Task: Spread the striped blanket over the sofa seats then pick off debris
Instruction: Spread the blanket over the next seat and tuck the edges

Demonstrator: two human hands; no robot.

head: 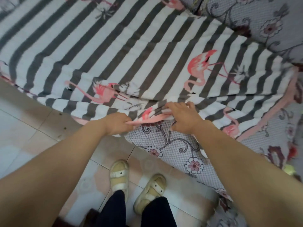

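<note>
The striped blanket [124, 46], grey and white with pink flamingos and a pink border, lies across the sofa seats. Its front edge is bunched up near the middle. My left hand [117, 122] grips the pink border of that edge. My right hand [183, 117] holds the bunched fold just to the right, fingers curled over the fabric. Below the hands the sofa's floral seat cover [177, 154] shows uncovered. No debris is plainly visible on the blanket.
The floral sofa back [255, 18] rises at the upper right. A tiled floor [26, 128] runs along the sofa front. My feet in beige sandals [119, 174] stand on it close to the seat edge.
</note>
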